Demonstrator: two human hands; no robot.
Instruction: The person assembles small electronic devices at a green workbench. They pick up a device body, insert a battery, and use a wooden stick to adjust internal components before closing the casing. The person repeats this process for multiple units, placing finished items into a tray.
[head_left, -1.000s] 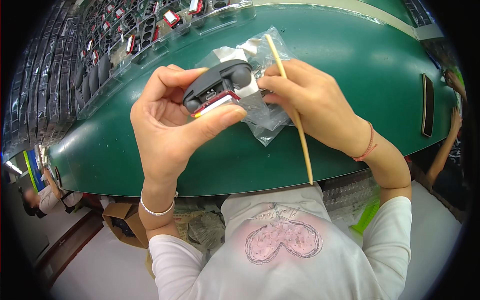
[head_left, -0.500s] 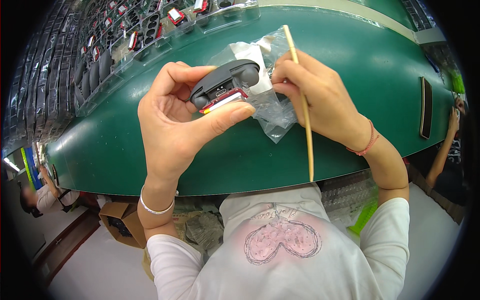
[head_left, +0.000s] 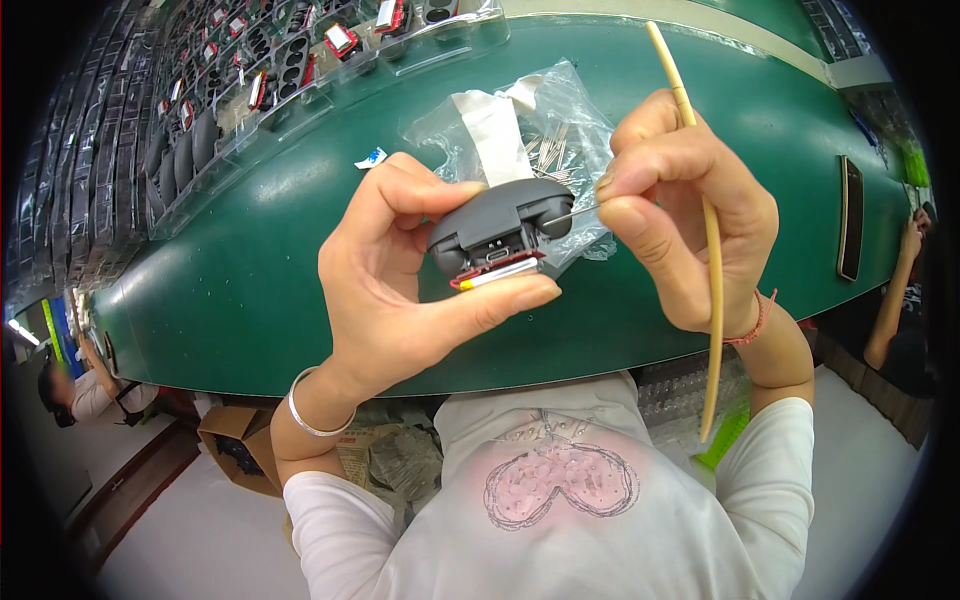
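Note:
My left hand (head_left: 385, 285) is closed around a dark grey curved plastic housing (head_left: 490, 220), its thumb along the lower edge. A small port, a red circuit board (head_left: 487, 271) and a flat silver battery face me. Pinched between the thumb and forefinger of my right hand (head_left: 690, 220) is a thin metal pin (head_left: 582, 212). The pin points at the rounded right end of the housing; whether it has entered a hole, I cannot tell. A wooden stick (head_left: 715, 300) is also held in that hand. Beyond them lies a clear plastic bag (head_left: 590, 110) with loose metal pins (head_left: 548, 150) and a white strip (head_left: 495, 135).
Clear trays (head_left: 400, 62) with similar dark parts and red boards fill the far left. A small blue-and-white sticker (head_left: 370, 158) lies on the green table (head_left: 240, 320). A dark phone-like slab (head_left: 851, 220) rests at right. Other people sit at both sides.
My left hand has brought the housing right and slightly down. My right hand has come away from the bag with the pin, shifting right, and the pin now points at the housing.

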